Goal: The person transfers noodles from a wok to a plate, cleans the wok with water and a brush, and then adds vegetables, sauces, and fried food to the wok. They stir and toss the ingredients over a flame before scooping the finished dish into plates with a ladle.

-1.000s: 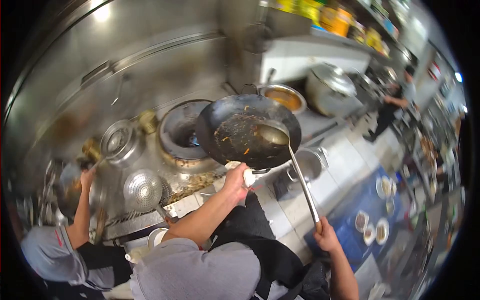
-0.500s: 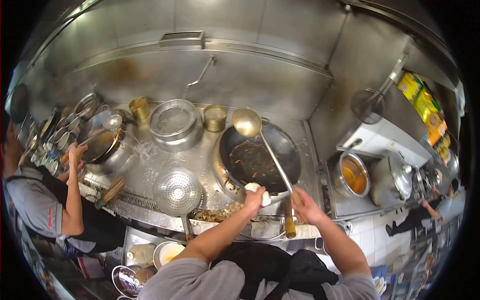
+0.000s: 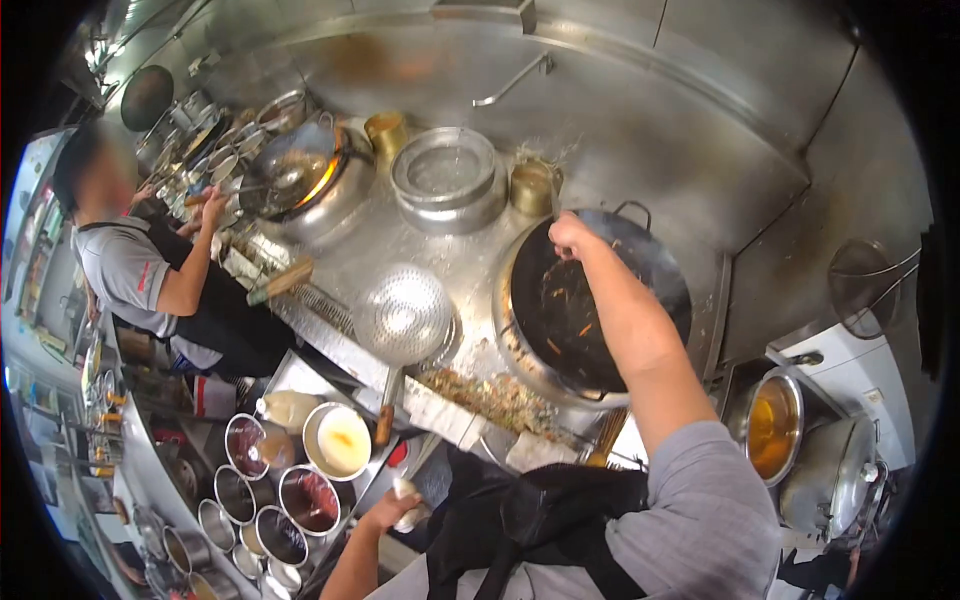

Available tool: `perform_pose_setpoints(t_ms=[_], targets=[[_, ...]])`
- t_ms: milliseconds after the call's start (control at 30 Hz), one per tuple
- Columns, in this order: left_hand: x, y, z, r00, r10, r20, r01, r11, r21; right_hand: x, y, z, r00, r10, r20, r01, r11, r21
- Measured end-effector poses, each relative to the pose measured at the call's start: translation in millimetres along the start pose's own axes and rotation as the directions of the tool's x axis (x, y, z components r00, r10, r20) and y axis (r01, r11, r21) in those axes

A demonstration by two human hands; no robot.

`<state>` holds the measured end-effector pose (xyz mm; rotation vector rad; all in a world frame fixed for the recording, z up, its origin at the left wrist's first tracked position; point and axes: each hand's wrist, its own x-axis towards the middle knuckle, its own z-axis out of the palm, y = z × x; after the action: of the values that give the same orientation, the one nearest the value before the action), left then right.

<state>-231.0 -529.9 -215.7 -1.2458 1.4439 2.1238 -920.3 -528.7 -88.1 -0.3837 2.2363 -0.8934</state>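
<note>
My right hand [image 3: 570, 236] is closed in a fist at the far-left rim of a large black wok [image 3: 555, 330]; whatever is in its fingers is hidden. Orange scraps and dark residue lie in the wok. Just beyond that hand stands a brass-coloured tin [image 3: 535, 188]. Low in the view, my left hand [image 3: 385, 514] grips a bunched white cloth [image 3: 409, 504] close to my apron. The ladle cannot be made out now.
A perforated strainer [image 3: 403, 312] rests on the steel counter, handle toward me. Metal bowls [image 3: 338, 440] with ingredients stand lower left. A co-worker [image 3: 150, 260] handles another wok over flame [image 3: 322, 185]. At right are an orange-liquid pot [image 3: 773, 425] and a lidded pot [image 3: 835, 480].
My view has swung left. My left hand has drawn back from the wok's near rim with the cloth. My right hand has reached to the far-left rim; the ladle is no longer visible.
</note>
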Motion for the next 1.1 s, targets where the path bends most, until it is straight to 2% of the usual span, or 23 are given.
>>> perform_pose_setpoints(t_ms=[33,67,100,133,167,233,267,300,333,433,533,567,600,633,667,733,800,833,900,1000,1067,1100], targets=[[-16.6,-37.2,-9.6,0.979,-0.096,-0.181,0.091,0.995,-0.037,-14.2,0.7,5.3,0.979,-0.146,-0.143,0.088,0.933,-0.348],[-41.2,-61.7,-12.0,0.898,-0.223,-0.379,0.235,0.972,-0.015,-82.8,-9.8,4.3,0.947,-0.234,-0.219,0.118,0.889,-0.442],[-62.4,-98.7,-20.0,0.863,-0.298,-0.408,0.310,0.950,-0.037,-102.7,-1.8,6.4,0.952,-0.225,-0.210,0.109,0.885,-0.452],[-70.7,-186.6,-47.2,0.943,-0.139,-0.304,0.145,0.989,-0.005,-113.4,4.2,9.7,0.954,-0.219,-0.204,0.103,0.880,-0.464],[-95.3,-207.0,-48.1,0.925,-0.225,-0.306,0.237,0.972,0.002,-119.5,12.0,19.8,0.936,-0.262,-0.237,0.140,0.891,-0.432],[-105.5,-188.4,-37.4,0.859,-0.407,-0.311,0.418,0.908,-0.032,-120.6,10.6,37.3,0.908,-0.314,-0.277,0.207,0.912,-0.355],[-98.2,-175.1,-36.7,0.844,-0.435,-0.313,0.446,0.894,-0.041,-115.8,0.1,44.5,0.900,-0.332,-0.283,0.242,0.919,-0.312],[-87.4,-156.6,-38.3,0.836,-0.449,-0.316,0.459,0.887,-0.046,-83.7,6.0,61.8,0.764,-0.519,-0.383,0.415,0.850,-0.324],[-77.6,-135.9,-39.8,0.837,-0.447,-0.316,0.458,0.888,-0.045,-76.8,-15.8,67.2,0.810,-0.476,-0.342,0.408,0.877,-0.254],[-53.7,-88.1,-48.0,0.855,-0.417,-0.309,0.428,0.903,-0.035,-49.8,-80.6,94.2,0.934,-0.292,-0.204,0.250,0.945,-0.210],[-37.7,-58.7,-54.1,0.882,-0.366,-0.296,0.378,0.926,-0.016,11.3,-107.2,149.4,0.920,-0.304,-0.245,0.258,0.944,-0.203],[-33.1,-51.5,-55.2,0.890,-0.350,-0.293,0.362,0.932,-0.014,24.2,-121.8,159.1,0.974,-0.213,-0.082,0.227,0.940,0.255],[-29.1,-46.2,-56.4,0.897,-0.334,-0.290,0.346,0.938,-0.010,31.6,-137.4,162.6,0.974,-0.195,0.115,0.075,0.758,0.648],[-27.6,-42.8,-57.3,0.902,-0.322,-0.286,0.334,0.942,-0.007,32.8,-154.0,155.0,0.925,-0.241,0.293,-0.183,0.393,0.901],[-24.4,-39.1,-58.3,0.907,-0.313,-0.283,0.325,0.946,-0.006,31.5,-163.8,147.4,0.839,-0.355,0.414,-0.455,-0.038,0.890],[-18.6,-36.7,-61.5,0.915,-0.299,-0.272,0.310,0.951,-0.002,-0.9,-174.9,136.2,0.855,-0.376,0.357,-0.403,-0.048,0.914],[-15.5,-37.2,-64.6,0.920,-0.294,-0.259,0.304,0.953,-0.001,-26.7,-163.1,130.3,0.848,-0.460,0.262,-0.390,-0.207,0.897],[-13.9,-38.6,-66.3,0.922,-0.295,-0.252,0.305,0.952,0.001,-30.5,-149.0,118.5,0.770,-0.545,0.330,-0.521,-0.241,0.819],[-9.7,-45.9,-70.9,0.927,-0.295,-0.232,0.307,0.952,0.015,-77.9,-129.8,87.5,0.757,-0.547,0.358,-0.554,-0.248,0.794],[4.7,-61.6,-77.8,0.938,-0.292,-0.187,0.308,0.949,0.062,-138.8,-76.8,45.8,0.748,-0.622,0.234,-0.443,-0.204,0.873],[18.4,-69.6,-81.3,0.948,-0.286,-0.140,0.302,0.947,0.110,-202.5,-60.1,11.3,0.819,-0.562,0.115,-0.256,-0.179,0.950],[25.4,-72.9,-82.7,0.952,-0.283,-0.115,0.297,0.945,0.137,-219.0,-42.4,-7.7,0.829,-0.540,0.148,-0.259,-0.136,0.956]])
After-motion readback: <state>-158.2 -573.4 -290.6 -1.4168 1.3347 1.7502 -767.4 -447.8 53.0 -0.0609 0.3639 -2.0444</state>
